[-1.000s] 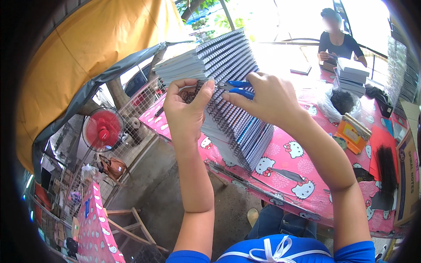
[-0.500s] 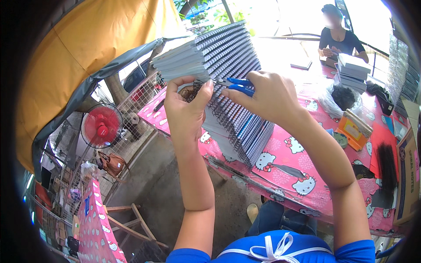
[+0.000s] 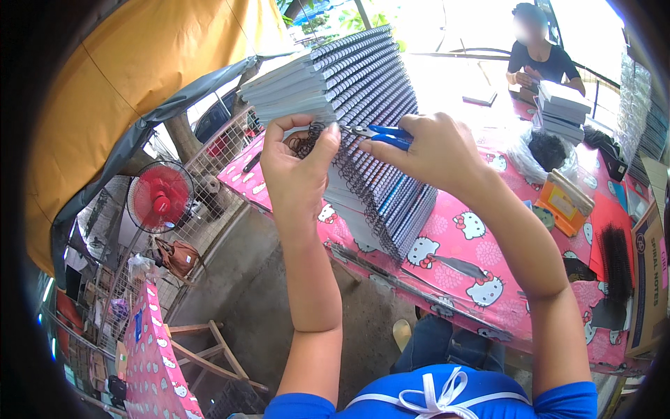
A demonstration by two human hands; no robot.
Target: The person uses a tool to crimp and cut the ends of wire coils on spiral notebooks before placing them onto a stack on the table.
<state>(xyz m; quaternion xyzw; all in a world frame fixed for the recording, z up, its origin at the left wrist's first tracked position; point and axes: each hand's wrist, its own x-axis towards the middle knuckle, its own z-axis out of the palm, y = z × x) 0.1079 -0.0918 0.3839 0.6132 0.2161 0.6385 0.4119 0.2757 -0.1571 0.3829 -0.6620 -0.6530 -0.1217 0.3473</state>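
A tall stack of spiral-bound notebooks point(image 3: 370, 80) stands on the table, with dark wire-like coils along the bound edges and loose curled coil ends point(image 3: 363, 188) sticking out at the near corner. My left hand point(image 3: 296, 157) is at the stack's left corner, thumb and fingers closed around curled coil ends. From the right, my right hand point(image 3: 443, 150) grips small pliers point(image 3: 391, 133) with blue handles. Their metal jaws point left, close to my left thumb tip and the coils. Whether the jaws touch a coil is too small to tell.
A pink patterned cloth point(image 3: 467, 248) covers the table. At right are a plastic bag of dark coils point(image 3: 548, 150), an orange box point(image 3: 562, 202), black coils point(image 3: 614, 265) and a cardboard box point(image 3: 648, 279). A person point(image 3: 541, 63) sits beyond a stack of books point(image 3: 562, 112). A red fan point(image 3: 160, 199) stands left.
The pliers have shifted slightly to the right, showing more of their metal jaws. My left hand keeps its hold on the coils. The person across has moved their hands.
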